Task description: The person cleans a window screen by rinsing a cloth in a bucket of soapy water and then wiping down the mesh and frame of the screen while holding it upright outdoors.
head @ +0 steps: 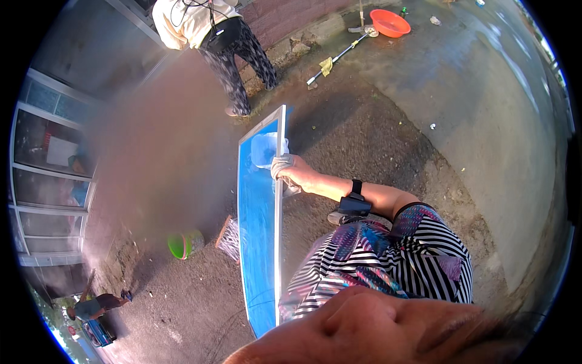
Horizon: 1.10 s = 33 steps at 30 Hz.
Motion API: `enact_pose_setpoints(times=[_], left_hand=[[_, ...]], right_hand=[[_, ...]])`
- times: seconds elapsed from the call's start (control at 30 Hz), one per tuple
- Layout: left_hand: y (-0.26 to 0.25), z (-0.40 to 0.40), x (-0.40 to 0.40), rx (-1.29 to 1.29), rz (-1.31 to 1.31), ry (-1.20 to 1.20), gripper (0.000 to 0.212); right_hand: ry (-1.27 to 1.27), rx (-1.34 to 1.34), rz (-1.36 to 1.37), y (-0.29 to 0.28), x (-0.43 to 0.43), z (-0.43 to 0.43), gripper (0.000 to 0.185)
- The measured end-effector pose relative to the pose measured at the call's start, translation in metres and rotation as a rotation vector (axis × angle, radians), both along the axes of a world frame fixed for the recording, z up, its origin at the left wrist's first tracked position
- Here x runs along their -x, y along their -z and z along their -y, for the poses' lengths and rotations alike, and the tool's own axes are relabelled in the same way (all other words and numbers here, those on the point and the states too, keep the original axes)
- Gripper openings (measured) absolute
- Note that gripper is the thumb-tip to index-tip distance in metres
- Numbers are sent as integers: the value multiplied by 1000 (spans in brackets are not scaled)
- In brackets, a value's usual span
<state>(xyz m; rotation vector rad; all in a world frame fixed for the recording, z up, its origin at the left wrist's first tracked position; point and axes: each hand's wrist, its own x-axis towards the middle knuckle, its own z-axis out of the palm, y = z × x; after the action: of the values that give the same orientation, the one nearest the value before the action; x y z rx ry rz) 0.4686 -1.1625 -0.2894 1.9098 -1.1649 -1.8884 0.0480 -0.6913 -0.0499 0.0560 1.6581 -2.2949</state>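
My right hand (298, 174) grips a greyish cloth (284, 163), folded over the white edge of a long framed panel (258, 227). The panel looks like a window sash with a blue, shiny surface. It stands on edge in front of me, its near end running down behind my face. Close to the cloth, a whitish translucent plastic thing (263, 150) shows at the panel's upper part; its kind is unclear. A black band with a box-shaped device (354, 204) sits on my right forearm. My left hand is out of view.
A person (227, 45) stands beyond the panel. An orange basin (390, 23) and a pole (343, 53) with a yellow cloth (326, 66) lie on wet ground. A green bucket (177, 245) stands left. Windows (50, 173) line a wall; another person (93, 308) is farther off.
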Motion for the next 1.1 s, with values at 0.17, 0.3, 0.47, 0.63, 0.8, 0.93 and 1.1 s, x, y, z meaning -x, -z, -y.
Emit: enact_pose_setpoints(times=[0.17,0.3,0.47,0.63,0.8,0.93,1.1], left_hand=[[3,30,-123,39,-71,-329,17],[-9,26,-217,139,-234,-628,17],[-16,-44,-284,247,-195,-797,8],[-37,-113,-312,150,-121,-861,5],[-37,-172,-342,180,-17,-1056,14],[-35,-201,-339,115,50,-1128,13],[-18,-235,-349,103,5,-1185,9]], right_hand=[[5,-61,-22,-5,-13,-7,12],[145,-114,-124,6,-10,-10,11],[40,-46,-62,-1,-6,0,17],[-64,-48,-71,-16,-14,9,17],[-181,-52,-94,-44,-21,39,18],[-202,-55,-140,-61,-31,67,19],[-274,9,-213,-79,-31,84,15]])
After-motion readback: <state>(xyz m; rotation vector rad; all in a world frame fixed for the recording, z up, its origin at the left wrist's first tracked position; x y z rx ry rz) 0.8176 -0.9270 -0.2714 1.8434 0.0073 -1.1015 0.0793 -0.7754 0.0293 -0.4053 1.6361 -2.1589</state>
